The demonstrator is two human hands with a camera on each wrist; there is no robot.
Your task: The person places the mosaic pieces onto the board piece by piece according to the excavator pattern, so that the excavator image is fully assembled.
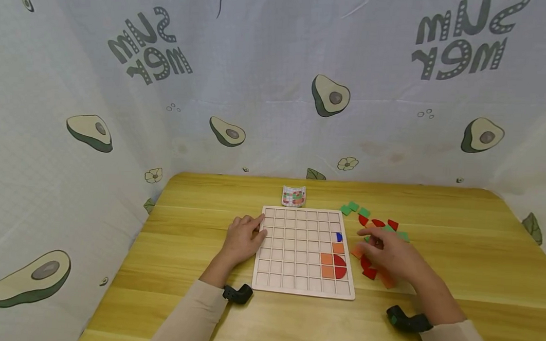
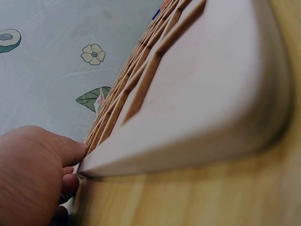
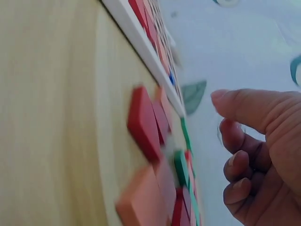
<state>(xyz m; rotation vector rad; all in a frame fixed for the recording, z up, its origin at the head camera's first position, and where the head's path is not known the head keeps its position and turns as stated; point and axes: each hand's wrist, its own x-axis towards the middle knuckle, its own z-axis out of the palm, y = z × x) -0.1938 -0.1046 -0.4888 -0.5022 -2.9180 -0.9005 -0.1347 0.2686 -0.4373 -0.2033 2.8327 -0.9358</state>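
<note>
A white wooden grid board (image 1: pixel 277 268) lies on the table. My left hand (image 1: pixel 243 239) rests at its left edge; in the left wrist view the thumb (image 2: pixel 70 149) touches the board's edge. Toward the board's right side sit several orange squares (image 1: pixel 327 271), two red rounded pieces (image 1: pixel 339 272) and a small blue piece (image 1: pixel 339 237). Over the loose pieces right of the board hovers my right hand (image 1: pixel 391 253), its fingers loosely bent with nothing between thumb and fingertips. Below it, in the right wrist view, are a red piece (image 3: pixel 143 125) and an orange piece (image 3: pixel 141 197).
A small card with a coloured grid pattern (image 1: pixel 294 196) stands behind the board. Loose green squares (image 1: pixel 364 212) and red pieces (image 1: pixel 392 225) lie scattered to the board's right. A printed cloth (image 1: pixel 268 77) hangs behind the wooden table (image 1: pixel 197 202).
</note>
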